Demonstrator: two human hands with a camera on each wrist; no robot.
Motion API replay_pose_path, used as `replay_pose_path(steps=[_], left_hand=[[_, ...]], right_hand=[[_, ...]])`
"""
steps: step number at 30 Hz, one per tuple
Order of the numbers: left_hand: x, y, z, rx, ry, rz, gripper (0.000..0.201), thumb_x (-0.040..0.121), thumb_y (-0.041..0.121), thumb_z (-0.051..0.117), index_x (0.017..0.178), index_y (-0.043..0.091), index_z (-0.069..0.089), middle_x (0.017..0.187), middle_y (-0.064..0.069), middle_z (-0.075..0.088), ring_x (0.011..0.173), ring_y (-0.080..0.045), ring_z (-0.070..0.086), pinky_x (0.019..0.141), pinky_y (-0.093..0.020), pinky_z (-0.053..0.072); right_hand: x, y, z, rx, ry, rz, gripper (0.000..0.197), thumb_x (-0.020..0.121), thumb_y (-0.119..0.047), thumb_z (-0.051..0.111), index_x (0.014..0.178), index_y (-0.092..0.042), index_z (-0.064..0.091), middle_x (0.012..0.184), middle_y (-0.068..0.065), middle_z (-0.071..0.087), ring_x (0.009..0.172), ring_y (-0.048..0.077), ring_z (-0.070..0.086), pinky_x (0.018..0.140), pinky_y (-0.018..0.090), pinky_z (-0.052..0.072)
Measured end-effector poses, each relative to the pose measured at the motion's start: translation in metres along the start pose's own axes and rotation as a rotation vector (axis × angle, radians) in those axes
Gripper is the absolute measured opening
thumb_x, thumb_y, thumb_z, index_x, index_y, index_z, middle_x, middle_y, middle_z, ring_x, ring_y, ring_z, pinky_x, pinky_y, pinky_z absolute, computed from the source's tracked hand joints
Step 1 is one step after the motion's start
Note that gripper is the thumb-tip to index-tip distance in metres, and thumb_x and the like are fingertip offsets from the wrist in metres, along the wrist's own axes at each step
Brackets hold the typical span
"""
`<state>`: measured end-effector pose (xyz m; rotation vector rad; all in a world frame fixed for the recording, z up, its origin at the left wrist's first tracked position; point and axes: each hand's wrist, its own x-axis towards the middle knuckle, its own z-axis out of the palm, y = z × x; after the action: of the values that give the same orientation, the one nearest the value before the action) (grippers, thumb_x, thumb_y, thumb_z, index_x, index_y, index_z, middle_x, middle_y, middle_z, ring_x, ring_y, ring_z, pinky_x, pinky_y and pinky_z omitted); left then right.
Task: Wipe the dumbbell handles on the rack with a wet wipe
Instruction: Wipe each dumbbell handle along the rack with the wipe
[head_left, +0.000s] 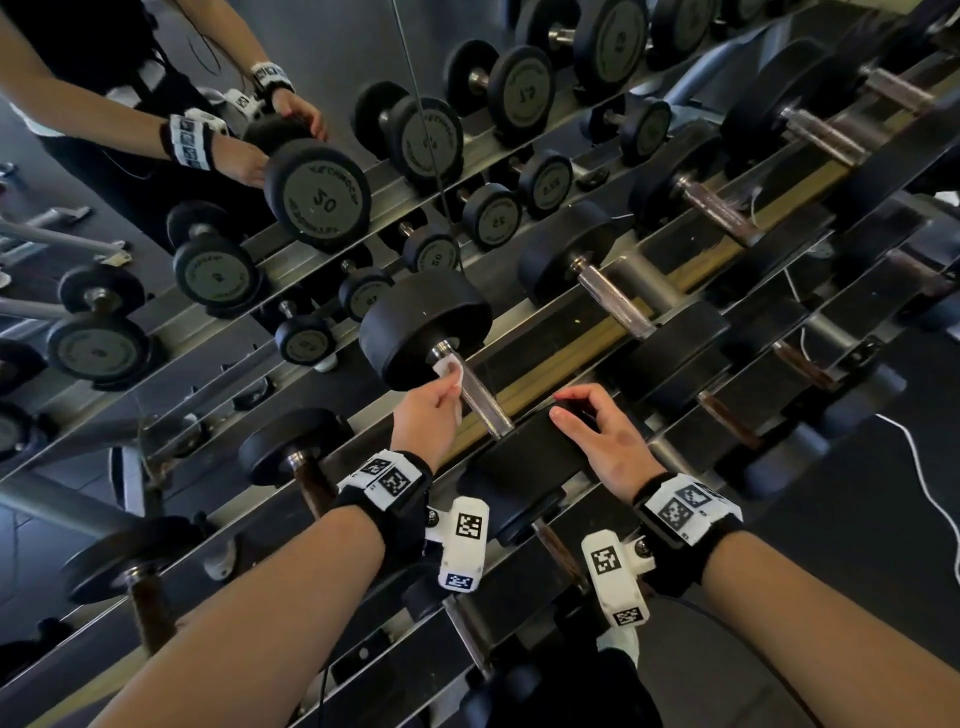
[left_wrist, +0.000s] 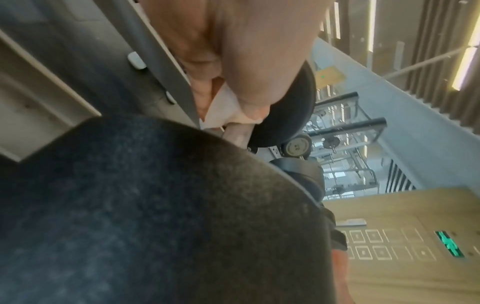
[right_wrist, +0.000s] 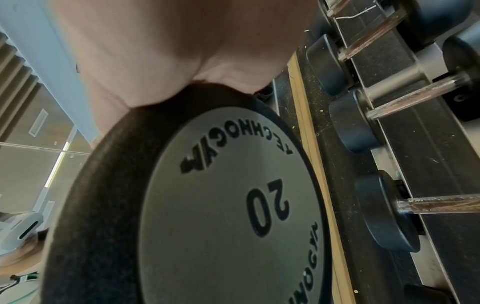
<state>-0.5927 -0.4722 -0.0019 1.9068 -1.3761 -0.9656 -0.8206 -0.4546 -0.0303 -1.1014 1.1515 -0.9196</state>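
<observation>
Head view: the rack runs from 7 o'clock up to 1 o'clock, rows of black dumbbells lying across its rails, a mirror behind it repeating them. At centre lies 1 dumbbell with its far head at 11 o'clock and its near head under the right hand. Its handle is bare steel. The left hand pinches a white wipe between thumb and fingers, a narrow grip, and holds it against the handle's far end, just beside the far head. The right hand rests on the rim of the near head, fingers bent over the edge, thumb raised apart at 12 o'clock. Both wrists carry black bands with white marker blocks. A white cable trails on the floor at 3 o'clock.

Left wrist view: the palm fills 12 o'clock, and the wipe shows white between the thumb and fingers. A black dumbbell head sits just beyond it. A dark rounded mass covers 7 o'clock.

Right wrist view: the palm presses on the top rim of a black head whose grey plate reads 20. More dumbbells lie on the rack at 3 o'clock.
</observation>
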Motion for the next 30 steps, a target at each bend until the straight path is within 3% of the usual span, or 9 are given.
replay_pose_path(steps=[2,5,7,10,14,16,20,25,30], left_hand=[[-0.003,0.002,-0.003,0.082,-0.036,0.039,0.035,0.103,0.024,0.046,0.136,0.030,0.059,0.092,-0.006,0.068,0.081,-0.014,0.059,0.079,-0.031,0.050],[-0.013,0.003,-0.005,0.132,-0.137,0.061,0.036,0.103,0.021,0.048,0.136,0.029,0.059,0.092,-0.014,0.070,0.078,-0.013,0.060,0.083,-0.036,0.053],[-0.020,0.001,-0.002,0.136,-0.168,0.053,0.036,0.102,0.019,0.050,0.135,0.029,0.060,0.097,-0.006,0.071,0.092,-0.012,0.064,0.090,-0.028,0.051],[-0.027,-0.002,0.003,0.133,-0.190,0.031,0.034,0.101,0.019,0.053,0.131,0.030,0.063,0.115,0.001,0.070,0.112,-0.010,0.061,0.097,-0.015,0.038],[-0.033,-0.002,0.002,0.158,-0.252,0.029,0.037,0.102,0.014,0.049,0.130,0.034,0.063,0.119,0.011,0.064,0.111,-0.003,0.056,0.098,-0.013,0.036],[-0.033,-0.004,-0.001,0.144,-0.308,0.018,0.038,0.102,0.013,0.048,0.130,0.034,0.063,0.123,0.009,0.064,0.114,-0.004,0.056,0.101,-0.016,0.039],[-0.036,-0.009,-0.001,0.062,-0.398,-0.005,0.045,0.100,0.002,0.042,0.125,0.029,0.068,0.123,0.002,0.069,0.118,-0.012,0.061,0.108,-0.035,0.046],[-0.035,-0.006,-0.007,-0.022,-0.382,-0.011,0.042,0.099,0.001,0.048,0.112,0.033,0.071,0.115,-0.003,0.072,0.113,-0.016,0.064,0.104,-0.039,0.050],[-0.034,0.004,-0.017,0.009,-0.410,-0.033,0.029,0.101,0.010,0.048,0.117,0.019,0.071,0.108,-0.006,0.073,0.106,-0.019,0.067,0.099,-0.042,0.053]], right_hand=[[-0.001,-0.001,0.000,0.003,-0.005,-0.004,0.035,0.082,-0.048,0.066,0.111,-0.029,0.059,0.101,-0.001,0.066,0.087,0.009,0.067,0.070,0.025,0.056],[-0.002,-0.004,0.000,-0.014,-0.029,-0.013,0.035,0.082,-0.050,0.064,0.111,-0.031,0.057,0.102,-0.002,0.065,0.084,0.003,0.067,0.067,0.020,0.055],[-0.003,-0.004,0.000,-0.025,-0.041,-0.017,0.033,0.085,-0.048,0.063,0.112,-0.030,0.056,0.103,-0.002,0.063,0.082,0.001,0.066,0.065,0.018,0.054],[-0.004,-0.005,0.000,-0.033,-0.050,0.002,0.038,0.083,-0.051,0.061,0.114,-0.031,0.054,0.106,-0.001,0.061,0.087,0.008,0.065,0.065,0.020,0.054],[-0.004,-0.006,-0.001,-0.059,-0.044,0.001,0.039,0.081,-0.054,0.061,0.113,-0.033,0.055,0.105,-0.003,0.062,0.090,0.010,0.065,0.066,0.020,0.053],[-0.004,-0.007,0.000,-0.053,-0.035,-0.003,0.041,0.079,-0.054,0.062,0.112,-0.031,0.056,0.104,-0.002,0.062,0.088,0.008,0.065,0.066,0.020,0.054],[-0.003,-0.007,0.001,-0.125,-0.018,-0.022,0.028,0.088,-0.047,0.062,0.111,-0.030,0.057,0.102,-0.003,0.063,0.090,0.010,0.064,0.069,0.021,0.053],[-0.005,-0.013,-0.001,-0.169,-0.018,0.012,0.024,0.095,-0.038,0.060,0.115,-0.025,0.056,0.105,0.001,0.064,0.097,0.019,0.064,0.081,0.033,0.057],[-0.005,-0.022,-0.004,-0.221,-0.059,0.037,0.028,0.096,-0.036,0.059,0.119,-0.022,0.054,0.108,0.002,0.063,0.100,0.020,0.064,0.088,0.038,0.058]])
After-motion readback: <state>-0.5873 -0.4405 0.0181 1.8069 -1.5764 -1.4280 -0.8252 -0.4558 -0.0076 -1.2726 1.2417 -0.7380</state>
